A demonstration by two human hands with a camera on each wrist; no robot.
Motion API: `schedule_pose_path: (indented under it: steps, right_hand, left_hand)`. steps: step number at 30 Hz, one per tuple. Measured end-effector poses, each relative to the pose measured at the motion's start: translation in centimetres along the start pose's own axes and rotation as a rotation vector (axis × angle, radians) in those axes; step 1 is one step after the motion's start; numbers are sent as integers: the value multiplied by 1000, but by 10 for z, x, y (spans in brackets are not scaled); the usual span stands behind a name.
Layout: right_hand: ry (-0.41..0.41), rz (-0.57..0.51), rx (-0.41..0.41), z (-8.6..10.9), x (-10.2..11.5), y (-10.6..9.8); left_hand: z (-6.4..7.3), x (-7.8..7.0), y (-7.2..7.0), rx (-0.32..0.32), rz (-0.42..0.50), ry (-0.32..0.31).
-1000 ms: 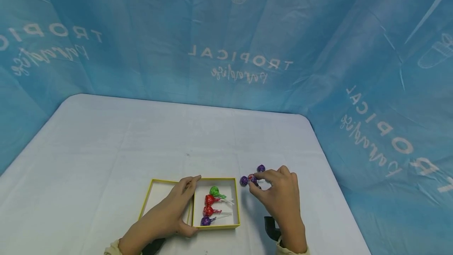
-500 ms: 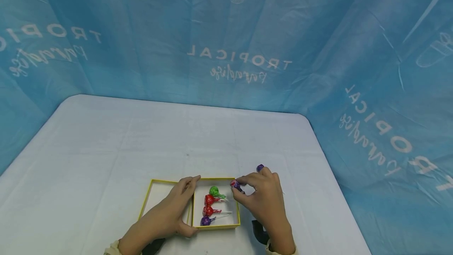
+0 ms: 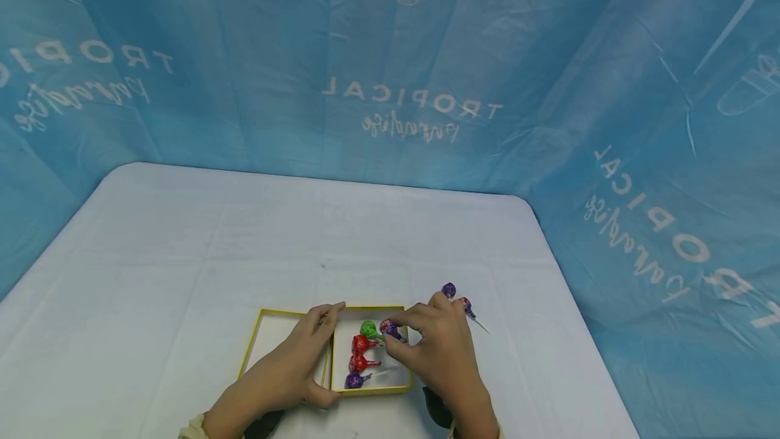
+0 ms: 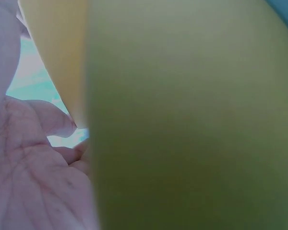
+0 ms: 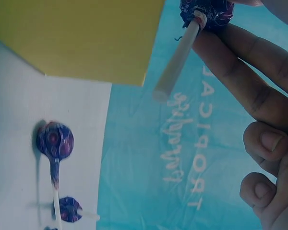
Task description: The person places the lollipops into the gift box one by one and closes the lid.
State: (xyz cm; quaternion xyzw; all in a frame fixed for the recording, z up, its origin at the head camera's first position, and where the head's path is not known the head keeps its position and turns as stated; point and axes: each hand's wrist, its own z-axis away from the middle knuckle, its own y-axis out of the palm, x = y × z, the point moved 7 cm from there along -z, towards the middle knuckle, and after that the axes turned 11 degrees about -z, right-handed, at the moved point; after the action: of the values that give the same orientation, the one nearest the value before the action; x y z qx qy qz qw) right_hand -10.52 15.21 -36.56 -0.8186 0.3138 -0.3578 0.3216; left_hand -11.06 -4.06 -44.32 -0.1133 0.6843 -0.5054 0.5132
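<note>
I had moved a purple lollipop (image 3: 388,327) from the worktop (image 3: 213,256) to over the box (image 3: 372,391), near the green lollipop (image 3: 368,328). The fingers of my right hand (image 3: 434,345) were clamped on it; my left hand (image 3: 298,359) gripped the box. Judged status: transfer done, release outstanding.

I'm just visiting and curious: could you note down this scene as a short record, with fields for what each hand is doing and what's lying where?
Left grip: holds the box by its left side
Right grip: pinches a raised lollipop over the box
In box: one green lollipop, two red lollipops, one purple lollipop
Left of box: tray, partly hidden
Right of box: at least two loose lollipops
Surface: white table
Backdrop: blue printed cloth
</note>
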Motion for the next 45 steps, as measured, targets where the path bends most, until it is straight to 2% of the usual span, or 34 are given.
schedule_pose_path:
  steps: [6,13,19,22,27,38,45]
  right_hand:
    - [-46,-26,13,0,10,7]
    - [-42,-50,35,1,15,13]
    - [-79,-86,63,1,24,20]
    - [-72,-72,103,2,24,24]
    - [-2,-41,198,3,19,31]
    - [80,-58,397,7,13,48]
    - [86,-46,434,9,12,52]
  left_hand:
    - [0,0,0,0,5,2]
    - [1,1,1,-6,0,17]
    - [2,0,1,-13,-20,23]
    - [2,-1,1,-16,-22,29]
    - [2,-1,0,-21,-28,30]
    - [2,-1,-1,-12,-15,28]
    - [2,-1,-1,-18,-24,29]
